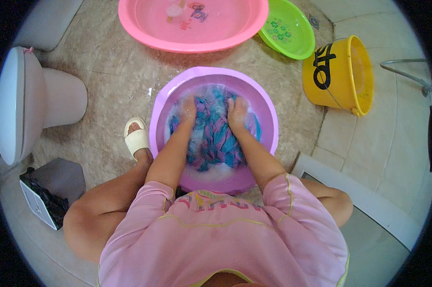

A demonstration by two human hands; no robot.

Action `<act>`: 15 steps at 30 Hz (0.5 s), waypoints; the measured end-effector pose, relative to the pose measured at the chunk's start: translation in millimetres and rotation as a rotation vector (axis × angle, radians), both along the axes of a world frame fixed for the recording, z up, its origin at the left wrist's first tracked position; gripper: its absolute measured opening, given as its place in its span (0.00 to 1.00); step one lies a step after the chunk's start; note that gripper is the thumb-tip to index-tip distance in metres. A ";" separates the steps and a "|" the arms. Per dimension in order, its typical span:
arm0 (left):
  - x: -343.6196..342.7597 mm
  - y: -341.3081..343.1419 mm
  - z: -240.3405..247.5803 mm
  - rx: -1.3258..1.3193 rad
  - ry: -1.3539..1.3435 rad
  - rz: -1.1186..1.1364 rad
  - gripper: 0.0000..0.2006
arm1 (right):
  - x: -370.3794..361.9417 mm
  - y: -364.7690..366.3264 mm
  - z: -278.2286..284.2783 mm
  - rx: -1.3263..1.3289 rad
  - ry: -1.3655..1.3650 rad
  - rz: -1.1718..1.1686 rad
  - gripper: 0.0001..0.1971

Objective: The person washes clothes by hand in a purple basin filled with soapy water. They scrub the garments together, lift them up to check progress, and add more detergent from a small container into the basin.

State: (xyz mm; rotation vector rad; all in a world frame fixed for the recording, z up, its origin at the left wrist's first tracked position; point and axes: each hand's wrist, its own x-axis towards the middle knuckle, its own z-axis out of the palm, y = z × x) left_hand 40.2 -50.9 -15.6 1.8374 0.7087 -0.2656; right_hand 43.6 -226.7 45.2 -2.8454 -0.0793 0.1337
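A purple basin [156,112] of soapy water stands on the floor in front of me. In it lies a soaked, crumpled blue and purple cloth [218,138], partly under white suds. My left hand [188,110] is closed on the cloth's left edge, its fingertips sunk in foam. Opposite it, my right hand [237,113] grips the cloth's right side, with fingers partly showing and somewhat blurred. Both wrists come over the basin's near part, and the hands are a short way apart.
Beyond the basin are a large pink tub [192,47] and a green basin [297,33]. A yellow bucket [328,71] with a wire handle stands at the far right. To the left are a white toilet [63,95] and a grey bin [65,177] with a black liner.
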 end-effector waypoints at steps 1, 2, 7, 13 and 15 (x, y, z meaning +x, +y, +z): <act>1.8 -3.6 34.6 -0.410 -0.116 0.133 0.22 | -4.6 2.7 15.9 0.192 -0.216 -0.112 0.11; 5.4 -7.6 28.9 -0.415 -0.112 0.124 0.22 | -10.4 7.5 32.1 0.382 -0.434 -0.221 0.11; 0.3 -19.9 69.4 -1.268 0.047 0.451 0.21 | -75.9 94.1 104.1 0.657 -0.208 0.147 0.10; -41.2 -45.4 70.4 -1.027 0.006 0.366 0.21 | -7.5 48.7 51.4 0.253 0.012 0.138 0.15; -50.3 -51.7 79.8 -1.002 0.114 0.426 0.20 | -6.5 41.1 48.1 0.336 -0.119 -0.109 0.16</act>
